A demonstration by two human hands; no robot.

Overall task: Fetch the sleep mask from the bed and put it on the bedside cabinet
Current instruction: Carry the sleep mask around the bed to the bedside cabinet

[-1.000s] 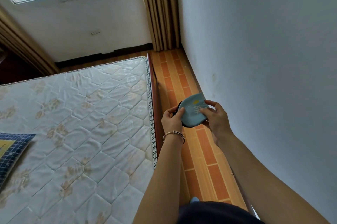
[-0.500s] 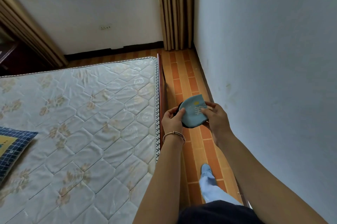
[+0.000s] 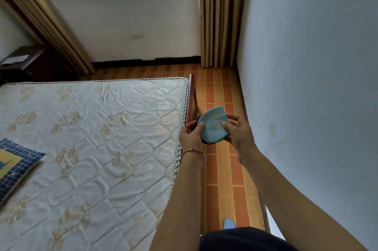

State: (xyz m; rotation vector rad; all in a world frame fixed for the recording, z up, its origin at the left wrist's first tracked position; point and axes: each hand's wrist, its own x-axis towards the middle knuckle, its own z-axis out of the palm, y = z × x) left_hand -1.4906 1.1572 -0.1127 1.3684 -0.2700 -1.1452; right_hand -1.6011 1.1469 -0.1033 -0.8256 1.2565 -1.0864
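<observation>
Forearms are reaching forward and angling inward, so our hands are meeting ahead of us. We are holding the folded blue sleep mask (image 3: 212, 128) between them. Our left hand (image 3: 191, 138), a bracelet (image 3: 193, 151) on its wrist, is pinching the near-left edge. Our right hand (image 3: 239, 134) is curling its fingers over the right side. The bed (image 3: 102, 138) is lying just left of the left hand, and the mask is sitting over the floor (image 3: 221, 171).

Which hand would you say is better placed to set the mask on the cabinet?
Probably the left hand: it and the right hand pinch the mask, but the cabinet stands far left, beyond the bed.
</observation>
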